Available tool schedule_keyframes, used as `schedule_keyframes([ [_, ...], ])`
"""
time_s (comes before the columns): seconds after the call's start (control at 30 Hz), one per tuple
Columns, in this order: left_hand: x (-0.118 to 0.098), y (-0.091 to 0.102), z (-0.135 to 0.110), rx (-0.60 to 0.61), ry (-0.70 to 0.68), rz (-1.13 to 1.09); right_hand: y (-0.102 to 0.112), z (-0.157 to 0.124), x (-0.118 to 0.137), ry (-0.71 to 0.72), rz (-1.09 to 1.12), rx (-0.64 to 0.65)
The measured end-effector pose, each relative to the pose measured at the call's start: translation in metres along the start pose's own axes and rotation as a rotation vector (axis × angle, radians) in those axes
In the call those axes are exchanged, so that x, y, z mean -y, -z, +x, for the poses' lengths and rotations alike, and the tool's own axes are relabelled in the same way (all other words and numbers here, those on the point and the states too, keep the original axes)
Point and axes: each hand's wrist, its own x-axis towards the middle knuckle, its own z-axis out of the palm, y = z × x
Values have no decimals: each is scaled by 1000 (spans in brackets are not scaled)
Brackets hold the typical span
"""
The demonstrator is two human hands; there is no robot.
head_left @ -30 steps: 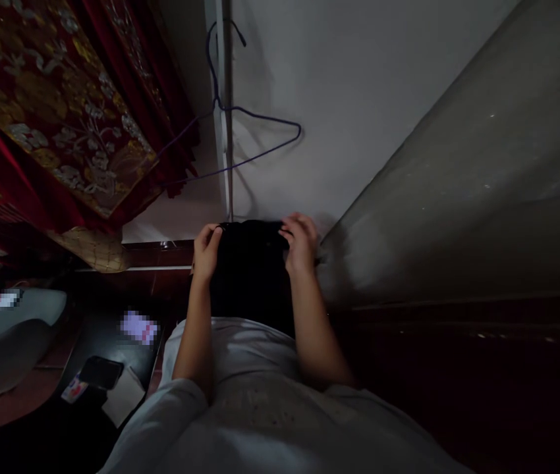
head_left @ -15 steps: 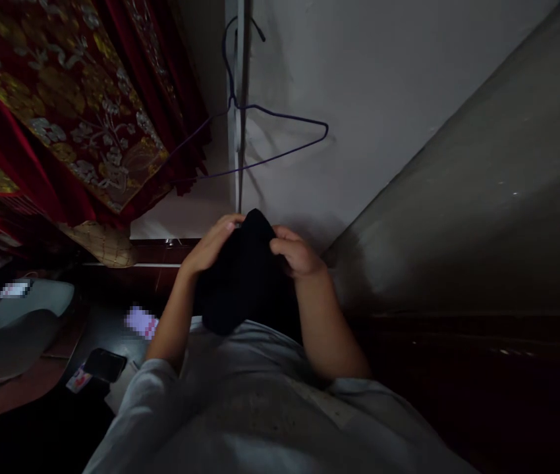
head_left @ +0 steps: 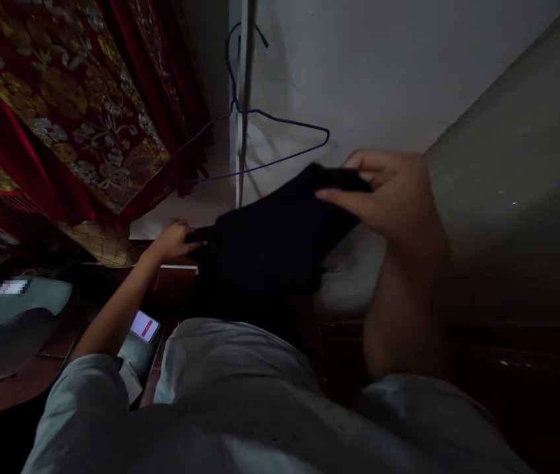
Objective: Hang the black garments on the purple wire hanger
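I hold a black garment (head_left: 265,253) stretched between both hands in front of my white shirt. My left hand (head_left: 174,240) grips its lower left edge, fingers closed. My right hand (head_left: 391,191) is raised higher and to the right, pinching the garment's upper edge. A thin purple wire hanger (head_left: 280,128) hangs on the white wall just above the garment, not touched by either hand.
A red and gold patterned curtain (head_left: 62,99) hangs at the left. A grey mattress or bed surface (head_left: 507,197) slopes along the right. On the dark floor at the lower left lie a phone with a lit screen (head_left: 144,325) and a grey cushion (head_left: 8,322).
The hands were close together on the bunched garment. Now they have pulled apart: the right hand rose up and right, the left moved down and left, spreading the cloth.
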Motion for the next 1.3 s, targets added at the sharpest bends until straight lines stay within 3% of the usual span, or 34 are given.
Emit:
schedule_keyframes([
  [0.07, 15, 12, -8, -45, 61, 12, -19, 25, -20, 12, 51, -196],
  [0.13, 13, 20, -16, -74, 81, -76, -45, 53, -47, -3, 89, -280],
  [0.23, -9, 22, -29, -56, 115, -399, -84, 88, -93, -28, 135, -243],
  [0.33, -30, 21, -41, 109, 210, -736, -101, 101, -123, -203, 97, -157],
  [0.4, -33, 22, -44, 197, 236, -697, -97, 99, -129, -244, 10, -139],
  [0.53, -13, 26, -39, 199, 274, -74, -63, 87, -114, -128, -147, -158],
  [0.6, 0, 29, -32, 184, 340, 99, -44, 81, -103, -115, -188, -135],
  [0.67, 9, 36, -24, 115, 347, 116, -30, 77, -94, -116, -213, -122],
  [0.73, 10, 46, -16, -22, 267, 85, -22, 74, -89, -80, -235, -135],
  [0.9, -11, 75, -2, -284, 95, 62, -19, 69, -87, 26, -272, -182],
  [1.0, -18, 84, -7, -337, 78, 106, -20, 66, -87, 9, -271, -189],
  [1.17, -13, 83, -27, -301, 54, 106, -29, 63, -86, -35, -231, -187],
  [1.3, -21, 84, -19, -435, 54, -5, -51, 54, -82, -125, -168, -170],
])
